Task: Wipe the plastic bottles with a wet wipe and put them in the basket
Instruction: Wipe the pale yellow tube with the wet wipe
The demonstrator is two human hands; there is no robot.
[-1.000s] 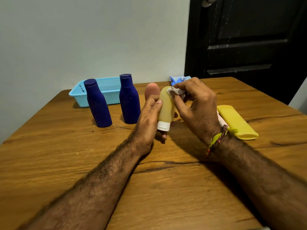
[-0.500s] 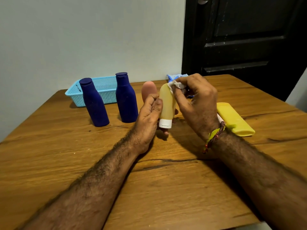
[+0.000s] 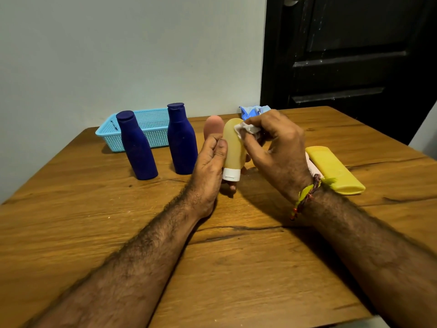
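My left hand [image 3: 209,164] grips a small tan squeeze bottle [image 3: 233,147], held cap-down above the table with its white cap [image 3: 231,174] at the bottom. My right hand [image 3: 275,147] pinches a crumpled white wet wipe [image 3: 246,129] against the bottle's upper right side. Two dark blue bottles [image 3: 137,145] [image 3: 182,139] stand upright at the back left. A pink bottle [image 3: 214,125] stands behind my left hand, mostly hidden. A yellow bottle [image 3: 334,170] lies flat on the right. The light blue mesh basket [image 3: 151,129] sits at the back left by the wall.
A blue wet-wipe pack [image 3: 253,111] lies at the table's far edge behind my right hand. The wooden table [image 3: 236,268] has a long crack across its middle. A dark door [image 3: 350,53] stands behind the table on the right.
The wipe in my right hand has slid slightly down the bottle's upper side. My left hand keeps its grip and the bottle stays about where it was. The view shifted a little.
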